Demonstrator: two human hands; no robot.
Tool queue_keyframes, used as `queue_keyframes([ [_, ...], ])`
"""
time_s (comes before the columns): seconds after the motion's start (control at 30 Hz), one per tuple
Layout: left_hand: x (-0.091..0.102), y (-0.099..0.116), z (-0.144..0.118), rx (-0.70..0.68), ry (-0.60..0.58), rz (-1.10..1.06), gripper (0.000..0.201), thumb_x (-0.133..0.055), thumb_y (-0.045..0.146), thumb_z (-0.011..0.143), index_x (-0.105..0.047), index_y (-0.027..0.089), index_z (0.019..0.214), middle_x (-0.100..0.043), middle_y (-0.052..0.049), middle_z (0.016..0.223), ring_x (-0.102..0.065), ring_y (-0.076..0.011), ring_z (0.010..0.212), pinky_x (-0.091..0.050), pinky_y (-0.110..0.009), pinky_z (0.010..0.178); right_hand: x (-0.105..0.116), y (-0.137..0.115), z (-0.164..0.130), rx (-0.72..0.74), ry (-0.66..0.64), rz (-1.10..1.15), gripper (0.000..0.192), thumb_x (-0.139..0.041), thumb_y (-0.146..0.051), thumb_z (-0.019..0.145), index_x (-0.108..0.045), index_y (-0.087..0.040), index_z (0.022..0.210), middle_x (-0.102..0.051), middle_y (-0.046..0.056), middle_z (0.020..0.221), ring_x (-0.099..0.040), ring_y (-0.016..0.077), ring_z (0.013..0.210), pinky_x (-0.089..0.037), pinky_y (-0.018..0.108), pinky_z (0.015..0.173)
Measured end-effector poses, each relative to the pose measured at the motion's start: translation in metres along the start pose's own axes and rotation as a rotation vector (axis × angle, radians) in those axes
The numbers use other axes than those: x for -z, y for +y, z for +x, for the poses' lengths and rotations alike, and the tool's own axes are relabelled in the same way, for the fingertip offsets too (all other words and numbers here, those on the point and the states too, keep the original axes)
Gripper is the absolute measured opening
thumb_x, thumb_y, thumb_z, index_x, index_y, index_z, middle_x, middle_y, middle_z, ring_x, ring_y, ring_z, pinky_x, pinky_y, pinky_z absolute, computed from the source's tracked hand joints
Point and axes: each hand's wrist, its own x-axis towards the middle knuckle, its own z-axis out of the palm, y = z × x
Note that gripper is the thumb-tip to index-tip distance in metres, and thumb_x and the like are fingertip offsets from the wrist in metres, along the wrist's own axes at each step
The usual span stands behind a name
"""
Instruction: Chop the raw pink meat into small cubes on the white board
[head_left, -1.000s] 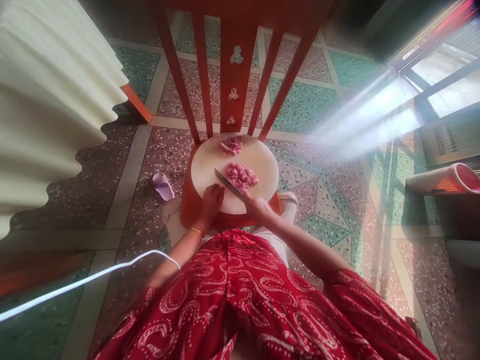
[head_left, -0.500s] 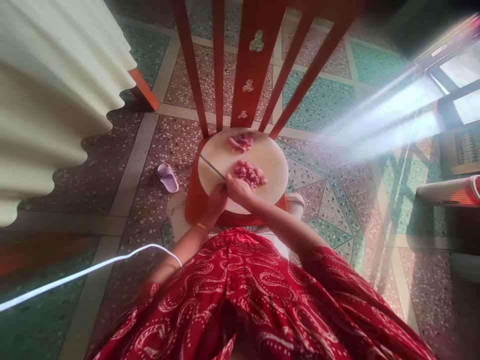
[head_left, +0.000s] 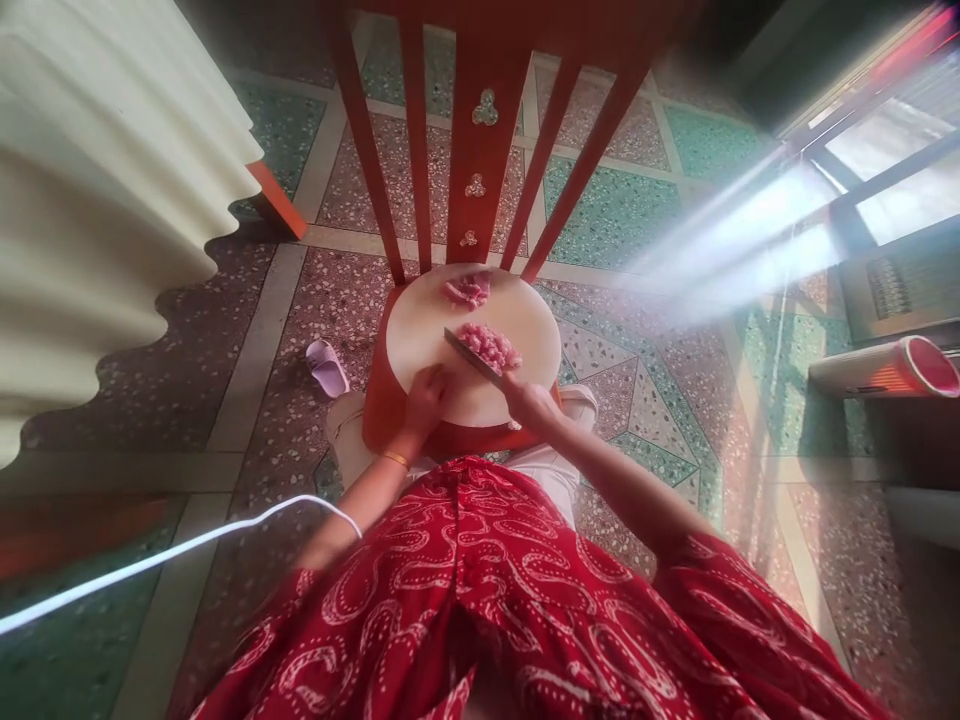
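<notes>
A round pale cutting board (head_left: 420, 330) lies on the seat of an orange wooden chair (head_left: 480, 150). A pile of chopped pink meat (head_left: 491, 346) sits in the board's middle, and a smaller heap of meat (head_left: 466, 290) lies at its far edge. My right hand (head_left: 529, 400) grips a knife (head_left: 472, 358) whose blade rests against the near-left side of the chopped pile. Resting on the board's near edge, my left hand (head_left: 425, 392) has its fingers curled and holds nothing that I can see; a gold bangle is on that wrist.
A lilac slipper (head_left: 326, 367) lies on the terrazzo floor left of the chair. A cream pleated cloth (head_left: 97, 200) hangs at the left. A white cable (head_left: 187, 545) crosses the lower left. A red-ended roll (head_left: 892, 368) lies at the right by a bright window.
My right hand swung the knife from the board's left side back to the right, so the blade now sits against the chopped pile. The left hand stayed on the near edge.
</notes>
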Motion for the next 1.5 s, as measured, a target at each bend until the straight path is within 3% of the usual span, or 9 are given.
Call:
queue_keyframes([
  [0.13,0.004,0.006,-0.004,0.034,0.043,-0.012,0.024,-0.042,0.025,0.091,-0.06,0.018,0.104,-0.061,-0.009,0.101,-0.055,-0.0199,0.098,-0.048,-0.037,0.087,0.006,-0.024,-0.002,0.086,-0.028,0.039,0.046,-0.031,-0.018,0.092,-0.024,-0.018,0.137,-0.067,0.01,0.083,-0.066,0.0223,0.076,-0.045,0.028,0.062],
  [0.33,-0.003,0.001,-0.002,0.025,0.007,0.009,0.023,-0.042,0.024,0.091,-0.062,0.018,0.1,-0.064,-0.008,0.099,-0.055,-0.0208,0.096,-0.049,-0.039,0.086,0.002,-0.031,-0.005,0.05,-0.079,0.046,0.032,-0.034,-0.02,0.09,-0.04,-0.019,0.122,-0.067,0.009,0.079,-0.066,0.0227,0.075,-0.046,0.028,0.063],
  [0.67,-0.002,-0.001,0.0,0.006,-0.042,0.067,0.022,-0.042,0.019,0.089,-0.061,0.017,0.1,-0.064,-0.01,0.097,-0.057,-0.0222,0.095,-0.049,-0.039,0.084,0.026,-0.078,0.053,0.153,-0.028,0.086,0.029,-0.031,-0.013,0.091,-0.039,-0.015,0.118,-0.066,0.012,0.092,-0.065,0.0212,0.083,-0.049,0.029,0.066],
  [0.73,-0.002,-0.001,-0.001,0.012,-0.033,0.071,0.021,-0.043,0.021,0.088,-0.062,0.017,0.096,-0.064,-0.009,0.093,-0.057,-0.0221,0.093,-0.049,-0.039,0.082,0.024,-0.073,0.048,0.168,-0.031,0.081,0.03,-0.032,-0.012,0.09,-0.04,-0.016,0.119,-0.066,0.012,0.093,-0.065,0.021,0.084,-0.048,0.028,0.066],
  [0.83,-0.004,-0.002,-0.001,0.016,-0.003,0.058,0.02,-0.045,0.025,0.089,-0.063,0.017,0.09,-0.064,-0.009,0.091,-0.057,-0.0218,0.091,-0.049,-0.038,0.082,0.012,-0.044,0.027,0.156,-0.076,0.045,0.04,-0.035,-0.013,0.09,-0.033,-0.017,0.129,-0.066,0.012,0.093,-0.065,0.021,0.084,-0.047,0.027,0.065],
  [1.0,-0.001,-0.002,-0.003,0.002,-0.003,-0.009,0.022,-0.043,0.026,0.09,-0.062,0.018,0.098,-0.062,-0.008,0.101,-0.054,-0.0203,0.098,-0.046,-0.038,0.088,0.002,-0.009,-0.002,0.034,-0.062,0.003,0.047,-0.033,-0.013,0.09,-0.026,-0.019,0.136,-0.067,0.01,0.085,-0.066,0.0214,0.079,-0.046,0.026,0.064],
  [1.13,0.003,0.002,-0.005,0.061,0.055,-0.006,0.023,-0.042,0.027,0.091,-0.062,0.018,0.1,-0.062,-0.008,0.1,-0.055,-0.0195,0.097,-0.047,-0.036,0.087,0.003,-0.022,-0.004,0.078,-0.02,0.033,0.042,-0.034,-0.015,0.09,-0.032,-0.019,0.131,-0.067,0.009,0.08,-0.066,0.0225,0.075,-0.046,0.028,0.063],
  [1.3,0.002,0.002,-0.006,0.038,0.047,0.001,0.02,-0.045,0.025,0.09,-0.063,0.017,0.093,-0.065,-0.008,0.095,-0.056,-0.0194,0.091,-0.048,-0.036,0.084,0.0,-0.035,-0.001,0.09,-0.065,0.057,0.03,-0.035,-0.018,0.09,-0.042,-0.019,0.119,-0.066,0.009,0.081,-0.066,0.0235,0.076,-0.047,0.029,0.063],
  [1.5,0.0,-0.004,-0.004,0.015,0.003,0.026,0.019,-0.046,0.024,0.089,-0.063,0.018,0.093,-0.065,-0.008,0.093,-0.058,-0.0206,0.091,-0.049,-0.038,0.084,0.017,-0.063,0.035,0.165,-0.036,0.102,0.032,-0.03,-0.014,0.091,-0.039,-0.016,0.122,-0.065,0.013,0.097,-0.064,0.0211,0.086,-0.047,0.029,0.068],
])
